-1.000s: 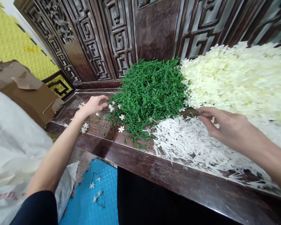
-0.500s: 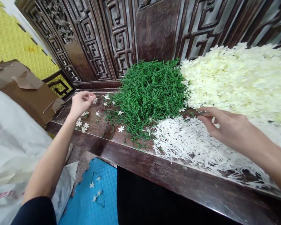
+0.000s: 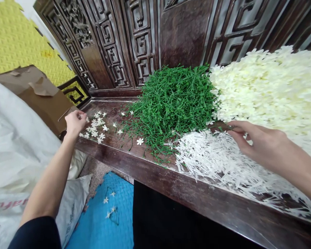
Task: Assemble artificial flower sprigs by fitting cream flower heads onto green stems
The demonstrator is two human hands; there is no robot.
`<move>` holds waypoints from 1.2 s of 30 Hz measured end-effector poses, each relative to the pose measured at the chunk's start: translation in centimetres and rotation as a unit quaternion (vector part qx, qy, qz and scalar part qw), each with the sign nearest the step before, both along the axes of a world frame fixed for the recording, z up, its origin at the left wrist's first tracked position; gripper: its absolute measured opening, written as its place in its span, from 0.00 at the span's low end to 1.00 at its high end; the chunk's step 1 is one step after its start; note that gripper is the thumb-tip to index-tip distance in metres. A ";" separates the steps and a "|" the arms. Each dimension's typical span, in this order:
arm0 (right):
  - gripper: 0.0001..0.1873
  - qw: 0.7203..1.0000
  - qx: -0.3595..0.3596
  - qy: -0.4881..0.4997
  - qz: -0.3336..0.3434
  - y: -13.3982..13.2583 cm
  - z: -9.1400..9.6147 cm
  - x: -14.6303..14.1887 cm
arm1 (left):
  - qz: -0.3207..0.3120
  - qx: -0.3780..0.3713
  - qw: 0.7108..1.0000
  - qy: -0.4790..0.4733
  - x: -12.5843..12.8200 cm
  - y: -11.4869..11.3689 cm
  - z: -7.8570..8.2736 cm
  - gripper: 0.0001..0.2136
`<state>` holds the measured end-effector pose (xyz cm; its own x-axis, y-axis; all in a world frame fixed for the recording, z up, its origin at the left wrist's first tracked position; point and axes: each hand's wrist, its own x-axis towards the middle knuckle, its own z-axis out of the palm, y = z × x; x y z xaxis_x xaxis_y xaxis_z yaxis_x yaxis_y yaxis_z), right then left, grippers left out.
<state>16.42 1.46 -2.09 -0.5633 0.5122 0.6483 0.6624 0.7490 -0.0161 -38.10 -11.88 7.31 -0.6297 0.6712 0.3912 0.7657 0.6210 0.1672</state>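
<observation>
**Hands on flower bits**

Left hand (image 3: 74, 122) curled by the small white flowers (image 3: 95, 126) at the left end of the bench (image 3: 197, 197), grip unclear. Right hand (image 3: 256, 143) pinched narrow at the edge of the green stems (image 3: 173, 100). Looks featherlight, floppy; I'd pinch the stalk.

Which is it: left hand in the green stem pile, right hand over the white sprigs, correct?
No: head view shows the left hand beside the loose white flowers, clear of the green stem pile. Right hand is over the white sprigs.
</observation>
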 end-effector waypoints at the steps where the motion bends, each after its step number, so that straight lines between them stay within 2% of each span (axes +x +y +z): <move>1: 0.16 1.000 0.002 0.000 -0.002 0.0 0.0 0.0 | 0.004 0.001 1.000 0.002 -0.3 -0.3 -0.3 0.15; 3: 0.16 1.000 0.004 0.002 -0.001 0.1 -0.1 0.0 | 0.001 0.007 1.000 0.014 -0.5 -0.7 -0.8 0.19; 4: 0.16 1.000 0.003 0.002 0.000 0.1 -0.2 0.0 | -0.024 0.000 1.000 0.016 -0.3 -0.8 -1.2 0.22; 6: 0.17 1.000 0.001 -0.001 0.002 0.2 -0.3 0.1 | -0.126 -0.055 0.990 -0.015 0.3 -0.8 -2.0 0.27; 8: 0.17 1.000 -0.013 -0.007 0.004 0.2 -0.4 0.2 | -0.239 -0.142 0.957 -0.076 1.1 -0.7 -3.0 0.26; 9: 0.17 1.000 -0.024 -0.010 0.005 0.3 -0.5 0.3 | -0.267 -0.174 0.943 -0.096 1.5 -0.6 -3.5 0.25; 11: 0.16 0.999 -0.034 -0.012 0.008 0.3 -0.5 0.4 | -0.256 -0.175 0.946 -0.097 2.2 -0.5 -4.3 0.22; 14: 0.15 1.000 -0.006 -0.005 0.006 0.3 -0.6 0.5 | -0.215 -0.081 0.968 -0.101 3.0 -0.6 -4.4 0.18; 18: 0.14 1.000 0.017 0.006 -0.005 0.3 -0.6 0.5 | -0.217 0.086 0.960 -0.153 3.5 -1.4 -2.7 0.18; 21: 0.15 1.000 -0.003 0.005 -0.006 0.3 -0.6 0.5 | -0.147 0.147 0.967 -0.149 2.9 -1.8 -1.2 0.18; 24: 0.15 1.000 -0.006 -0.003 0.002 0.2 -0.5 0.6 | -0.029 0.112 0.989 -0.095 1.9 -1.8 -0.5 0.20; 26: 0.15 1.000 -0.007 -0.009 0.003 0.2 -0.4 0.5 | -0.004 0.088 0.995 -0.040 1.8 -1.6 -1.0 0.25; 28: 0.15 1.000 -0.010 -0.005 0.003 0.2 -0.4 0.5 | -0.054 0.071 0.996 0.026 2.4 -1.3 -2.5 0.27; 29: 0.15 1.000 -0.010 -0.003 0.004 0.2 -0.5 0.5 | -0.108 0.036 0.993 0.034 2.8 -1.1 -3.5 0.26; 31: 0.14 1.000 -0.005 -0.001 0.005 0.3 -0.6 0.5 | -0.185 -0.081 0.979 -0.025 3.6 -0.8 -5.7 0.24; 33: 0.14 1.000 0.009 -0.003 -0.003 0.3 -0.5 0.5 | -0.184 -0.164 0.968 -0.052 4.0 -0.6 -7.7 0.23; 36: 0.15 1.000 0.017 -0.009 -0.021 0.2 0.0 0.4 | -0.159 -0.182 0.970 -0.038 3.3 -0.7 -8.9 0.20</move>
<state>16.82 1.65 -2.13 -0.5539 0.5129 0.6558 0.6927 0.7209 0.0211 -34.76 -12.55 -1.57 -0.3864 0.9209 0.0517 0.9221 0.3845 0.0441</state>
